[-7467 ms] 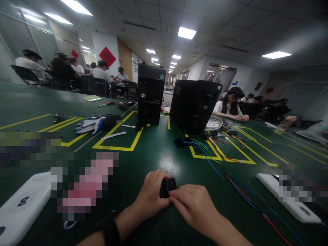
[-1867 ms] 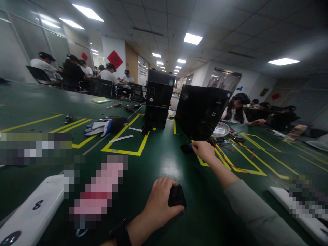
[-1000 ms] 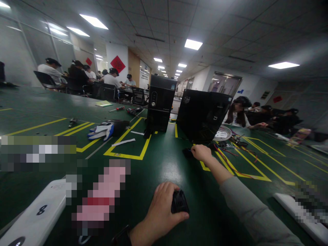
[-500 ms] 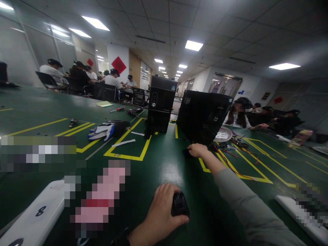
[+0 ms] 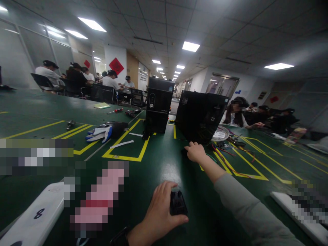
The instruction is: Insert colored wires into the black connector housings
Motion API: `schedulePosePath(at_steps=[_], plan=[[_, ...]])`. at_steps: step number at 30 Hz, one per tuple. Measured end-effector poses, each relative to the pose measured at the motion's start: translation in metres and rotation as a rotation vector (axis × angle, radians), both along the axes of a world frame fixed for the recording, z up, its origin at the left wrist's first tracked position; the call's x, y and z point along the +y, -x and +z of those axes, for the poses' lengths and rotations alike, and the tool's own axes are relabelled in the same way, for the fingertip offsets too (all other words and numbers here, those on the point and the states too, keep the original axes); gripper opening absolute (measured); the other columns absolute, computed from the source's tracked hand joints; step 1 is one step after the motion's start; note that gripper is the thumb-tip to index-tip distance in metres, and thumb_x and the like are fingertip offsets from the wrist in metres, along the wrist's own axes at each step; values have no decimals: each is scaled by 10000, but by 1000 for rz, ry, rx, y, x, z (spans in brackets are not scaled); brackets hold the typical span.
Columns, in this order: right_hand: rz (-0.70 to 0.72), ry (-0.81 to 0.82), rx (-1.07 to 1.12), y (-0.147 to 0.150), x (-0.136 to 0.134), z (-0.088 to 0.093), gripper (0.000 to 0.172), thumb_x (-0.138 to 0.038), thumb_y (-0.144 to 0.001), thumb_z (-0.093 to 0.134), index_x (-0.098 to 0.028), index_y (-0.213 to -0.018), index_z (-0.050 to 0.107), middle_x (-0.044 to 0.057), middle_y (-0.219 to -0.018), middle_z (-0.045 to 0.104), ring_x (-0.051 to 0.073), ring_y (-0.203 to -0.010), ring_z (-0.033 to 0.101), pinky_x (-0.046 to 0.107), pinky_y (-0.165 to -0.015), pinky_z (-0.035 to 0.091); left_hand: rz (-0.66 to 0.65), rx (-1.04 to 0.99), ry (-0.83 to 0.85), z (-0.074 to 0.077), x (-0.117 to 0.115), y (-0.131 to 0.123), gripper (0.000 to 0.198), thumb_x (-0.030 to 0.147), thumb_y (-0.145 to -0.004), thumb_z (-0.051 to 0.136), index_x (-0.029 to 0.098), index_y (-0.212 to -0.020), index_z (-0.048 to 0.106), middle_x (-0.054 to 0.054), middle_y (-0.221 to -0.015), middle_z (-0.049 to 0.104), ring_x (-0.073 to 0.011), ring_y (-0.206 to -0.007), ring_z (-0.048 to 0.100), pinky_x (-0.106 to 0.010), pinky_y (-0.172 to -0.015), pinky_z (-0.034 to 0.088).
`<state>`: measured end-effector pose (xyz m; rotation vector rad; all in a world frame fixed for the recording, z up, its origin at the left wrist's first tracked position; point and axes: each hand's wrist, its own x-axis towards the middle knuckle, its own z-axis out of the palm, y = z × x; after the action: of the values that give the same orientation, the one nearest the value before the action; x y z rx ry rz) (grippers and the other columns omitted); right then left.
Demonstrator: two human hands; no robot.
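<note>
Head view: I see the left hand (image 5: 161,206) has loosened, fingers apart around the black block (image 5: 178,204) on the table (image 5: 164,164), likely resting free; right hand (image 5: 196,152), grip I can't tell

Black number 8 (image 5: 39,214), on white case (image 5: 48,201)

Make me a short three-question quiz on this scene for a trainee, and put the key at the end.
1. Which thing lies between the thumb and fingers of the left hand?
a) a screwdriver
b) a black part
c) a strip of white paper

2. True or false: the right hand is farther from the camera than the left hand.

3. Fill in: seen from the camera, the blue-and-white glove lies to the ____ of both black towers.

Key: 1. b; 2. true; 3. left.
</note>
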<state>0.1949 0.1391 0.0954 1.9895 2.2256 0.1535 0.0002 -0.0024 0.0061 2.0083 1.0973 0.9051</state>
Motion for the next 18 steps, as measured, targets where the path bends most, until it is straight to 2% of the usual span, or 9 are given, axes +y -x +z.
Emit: schedulePosePath(at_steps=[2, 4, 7, 8, 10, 11, 14, 18], plan=[[109, -22, 49, 5, -22, 1, 362, -280, -905, 507, -174, -1251, 501, 120, -1322, 453, 291, -1207, 411, 517, -981, 327, 5, -17, -13, -3, 0, 0, 810, 308, -490, 843, 219, -1186, 438, -95, -1204, 488, -305, -1103, 455, -450, -953, 370], [253, 17, 120, 9, -48, 2, 377, -278, -904, 491, -184, -1269, 512, 120, -1287, 500, 271, -1224, 398, 448, -1006, 310, 46, -51, -52, -5, 0, 0, 797, 318, -542, 815, 221, -1220, 407, -104, -1239, 460, -309, -1139, 432, -460, -969, 364], [480, 154, 233, 9, -91, 2, 384, -398, -848, 571, -302, -1220, 557, -4, -1214, 579, 156, -1143, 493, 260, -973, 360, 167, -127, -175, -6, -1, 1, 536, 296, -770, 635, 234, -1238, 381, -96, -1256, 441, -277, -1189, 397, -468, -1003, 334], [551, 198, 287, 9, -103, -1, 474, -431, -804, 616, -306, -1252, 526, -9, -1235, 567, 153, -1136, 503, 249, -957, 376, 202, -151, -212, -5, -1, 2, 444, 275, -834, 553, 240, -1239, 375, -92, -1257, 440, -263, -1199, 390, -469, -1012, 325], [669, 257, 527, 7, -123, -8, 726, -431, -703, 710, -241, -1344, 426, 60, -1300, 516, 206, -1170, 479, 307, -958, 383, 245, -189, -259, -5, 0, 2, 345, 242, -902, 429, 250, -1241, 365, -85, -1262, 434, -242, -1214, 377, -468, -1023, 316], [678, 250, 565, 7, -128, -12, 751, -400, -673, 739, -236, -1338, 432, 71, -1282, 527, 220, -1155, 486, 325, -946, 386, 257, -202, -269, -5, 0, 3, 323, 234, -916, 395, 253, -1238, 366, -81, -1262, 434, -236, -1216, 376, -465, -1023, 319], [675, 190, 518, 11, -126, -22, 649, -289, -675, 746, -257, -1275, 497, 49, -1168, 592, 216, -1068, 528, 343, -918, 379, 287, -224, -282, -4, 1, 3, 295, 228, -929, 357, 253, -1222, 385, -75, -1254, 450, -231, -1209, 389, -458, -1014, 336], [616, 74, 380, 15, -79, -24, 615, -344, -726, 702, -258, -1295, 484, 50, -1184, 591, 209, -1099, 509, 328, -942, 350, 310, -238, -299, -5, 3, 2, 284, 247, -930, 362, 247, -1209, 417, -75, -1235, 480, -234, -1182, 424, -458, -991, 365]])
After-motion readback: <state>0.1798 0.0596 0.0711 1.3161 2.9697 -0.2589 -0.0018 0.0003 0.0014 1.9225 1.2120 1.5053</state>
